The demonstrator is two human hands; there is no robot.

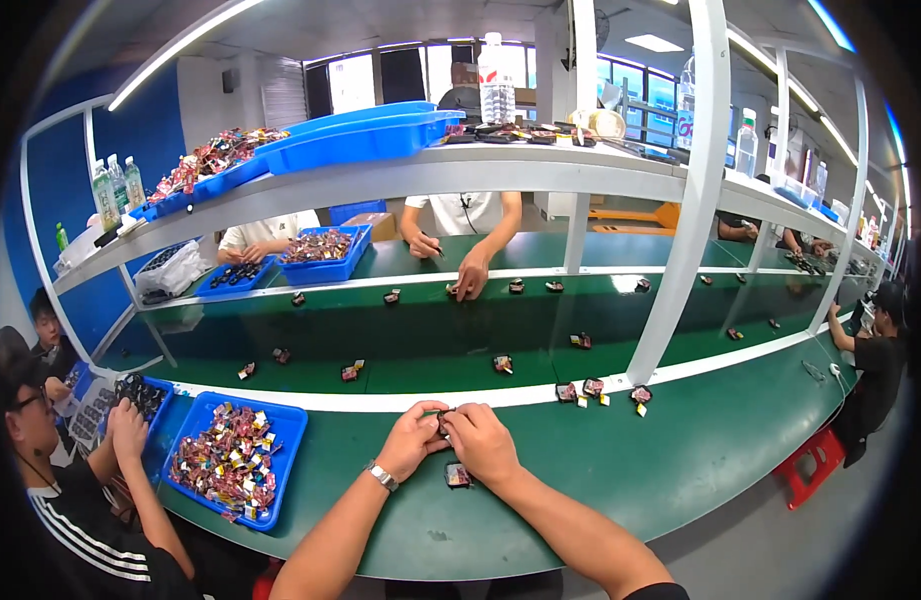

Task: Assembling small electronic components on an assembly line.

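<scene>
Over the near green worktop, my left hand and my right hand meet, fingers pinched around a small dark part. Fingertips cover most of it, so its exact kind is hard to make out. Just below my hands lies a small black piece with a reddish and white face, touched by neither hand. To the left of my left forearm stands a blue tray heaped with small reddish parts with white and yellow bits.
Beyond a white rail runs a green conveyor belt with scattered small parts. A white post rises at right, under a loaded shelf. Co-workers sit at left and right; across, a person's hand reaches onto the belt.
</scene>
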